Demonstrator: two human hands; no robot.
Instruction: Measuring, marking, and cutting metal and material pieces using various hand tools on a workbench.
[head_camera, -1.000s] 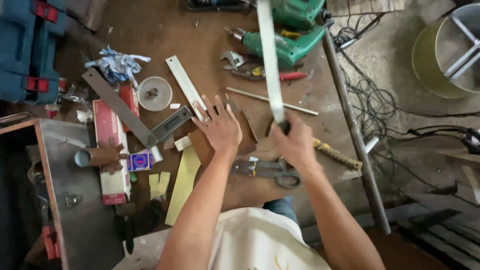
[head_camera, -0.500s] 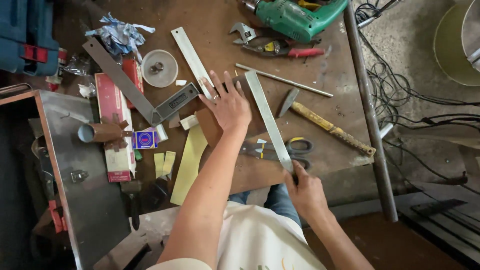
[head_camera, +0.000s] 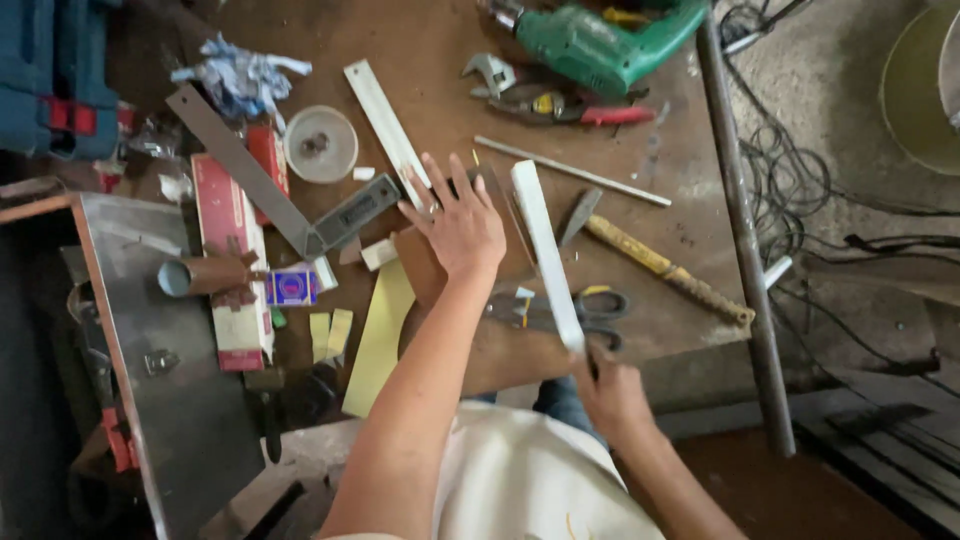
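While the left hand (head_camera: 462, 228) lies splayed, right fingers (head_camera: 598, 372) seemingly grip the white strip (head_camera: 545, 250) overhanging the table edge (head_camera: 640, 362).

one head-worn camera looks steeply down, fairly close, onto a cluttered brown workbench (head_camera: 640, 170).

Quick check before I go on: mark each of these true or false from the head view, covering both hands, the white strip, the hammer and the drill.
1. The left hand lies flat, fingers spread, on the brown sheet. True.
2. The right hand holds the hammer. False: it grips the near end of the white strip; the hammer lies untouched on the workbench.
3. The green drill lies at the far edge of the bench. True.
4. The white strip lies to the left of the left hand. False: it runs along that hand's right side.
5. The scissors lie near the strip. True.
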